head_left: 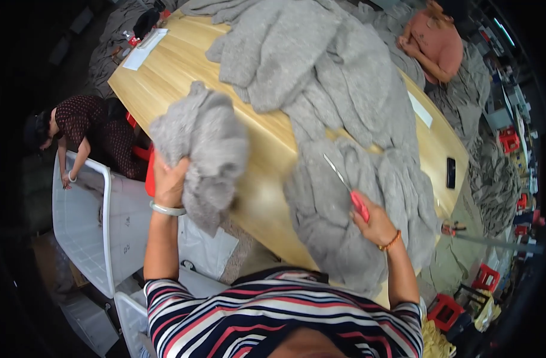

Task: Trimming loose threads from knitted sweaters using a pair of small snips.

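My left hand [171, 181] is closed on a bunched grey plush cloth [204, 143], holding it up over the table's left edge; the cloth is blurred by motion. In my right hand [377, 225] is a red-handled blade [338, 170], long, slim and metal, pointing away from me; I cannot tell if it is scissors or a knife. Below and around that hand lies a heap of grey plush fabric [332, 232] on the near right of the table. A larger spread of the same grey fabric [279, 53] covers the table's far middle.
The pale wooden table [171, 65] carries white paper sheets [145, 51] and a black phone [450, 173]. On the left, a person [97, 128] leans over a white plastic bin [82, 221]. Another person [434, 45] sits at the far right. Red stools [444, 311] stand at lower right.
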A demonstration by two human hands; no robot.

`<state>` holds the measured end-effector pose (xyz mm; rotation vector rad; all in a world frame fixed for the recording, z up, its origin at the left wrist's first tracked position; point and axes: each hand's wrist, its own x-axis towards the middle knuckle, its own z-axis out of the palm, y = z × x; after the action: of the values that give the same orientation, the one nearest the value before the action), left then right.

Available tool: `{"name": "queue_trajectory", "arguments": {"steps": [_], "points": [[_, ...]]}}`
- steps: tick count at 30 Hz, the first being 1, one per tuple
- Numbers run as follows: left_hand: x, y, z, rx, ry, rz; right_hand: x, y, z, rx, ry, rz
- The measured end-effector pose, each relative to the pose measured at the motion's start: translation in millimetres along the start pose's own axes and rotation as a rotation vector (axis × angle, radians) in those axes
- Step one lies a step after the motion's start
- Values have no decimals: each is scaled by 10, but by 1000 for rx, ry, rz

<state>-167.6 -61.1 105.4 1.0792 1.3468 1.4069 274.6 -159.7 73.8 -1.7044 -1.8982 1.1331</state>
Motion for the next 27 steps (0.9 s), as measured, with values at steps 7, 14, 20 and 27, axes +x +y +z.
{"name": "queue_trajectory", "arguments": {"steps": [7,14,20,27], "points": [[-2067,113,1860,19,-745,219,-1339,533,-620,-364,437,-407],[-2923,-1084,2595,669,-1023,827,-3304,1406,-868,-316,793,594],[-3253,-1602,1981,694,-998,247,-3704,1624,16,-115,597,505],[-3379,-1631,2153,791,-631,659,-3591,2019,426,-169,463,423]]}}
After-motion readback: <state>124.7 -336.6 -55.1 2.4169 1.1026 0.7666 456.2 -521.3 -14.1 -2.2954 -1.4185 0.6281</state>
